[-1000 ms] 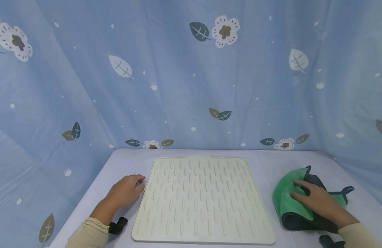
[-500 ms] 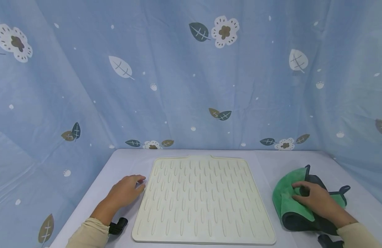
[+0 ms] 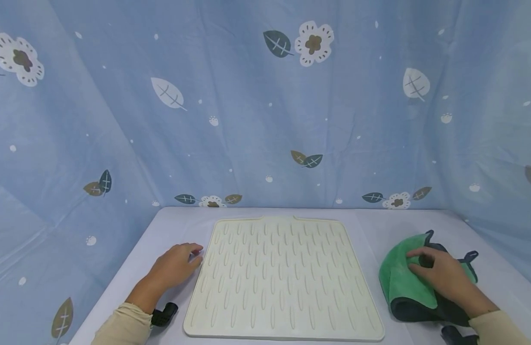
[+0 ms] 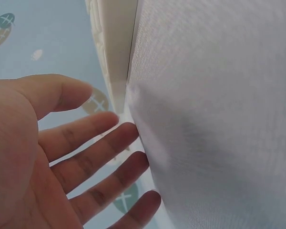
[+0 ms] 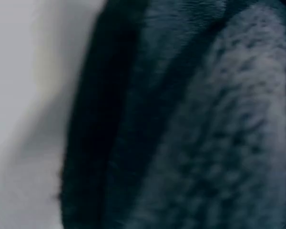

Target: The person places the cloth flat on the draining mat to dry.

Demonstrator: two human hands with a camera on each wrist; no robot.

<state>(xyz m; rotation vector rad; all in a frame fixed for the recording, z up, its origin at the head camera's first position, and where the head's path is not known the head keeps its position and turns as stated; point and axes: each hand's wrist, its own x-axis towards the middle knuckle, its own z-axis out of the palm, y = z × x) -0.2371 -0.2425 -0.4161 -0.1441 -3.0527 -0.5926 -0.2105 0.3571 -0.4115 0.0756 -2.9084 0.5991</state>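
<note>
On the right of the head view, a green cloth with a dark underside (image 3: 402,273) lies bunched and partly folded over. My right hand (image 3: 448,276) pinches it from above between curled fingers and thumb; green fabric shows by the fingertips. Dark, fuzzy cloth (image 5: 229,143) fills most of the right wrist view and hides that hand. My left hand (image 3: 174,266) rests on the white table at the left edge of a cream ridged mat (image 3: 282,278). In the left wrist view its fingers (image 4: 93,164) are spread and relaxed, holding nothing.
The mat lies flat in the middle of the white-covered table (image 3: 183,215). A blue patterned curtain (image 3: 248,120) hangs behind and at the sides. Black straps (image 3: 163,315) sit at both wrists.
My right hand's thumb and fingertips have drawn closer together on the cloth. The cloth's dark loop at the right has shifted left and slightly up. My left hand and the mat stay put.
</note>
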